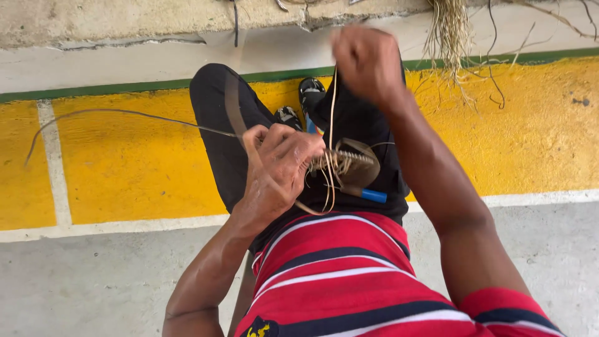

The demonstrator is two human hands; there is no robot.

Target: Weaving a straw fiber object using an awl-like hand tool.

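Looking down over my lap, much of the work is hidden: my left hand point(279, 163) covers the near side of the small woven piece point(352, 163), so I can only make out its brown curved rim and a fringe of pale loose fibres hanging below it. My left hand is closed around that piece, and a flat brown strip point(234, 106) rises from under my fingers. My right hand point(368, 62) is lifted well above, blurred, fist shut on a thin pale strand point(332, 125) that runs straight down to the weaving. A blue handle point(373, 196) sticks out just under the piece; what it belongs to I cannot tell. A long thin strand point(118, 113) arcs away to my left over the floor. My black trousers point(218, 137) and dark shoes point(311, 93) show between my arms, and my red striped shirt point(337, 281) is cut off at the bottom edge. The floor point(125, 168) is painted yellow with white lines and a green band, rough grey concrete nearer me. A bundle of dry straw-like fibres point(448, 37) hangs at the top, cut off.
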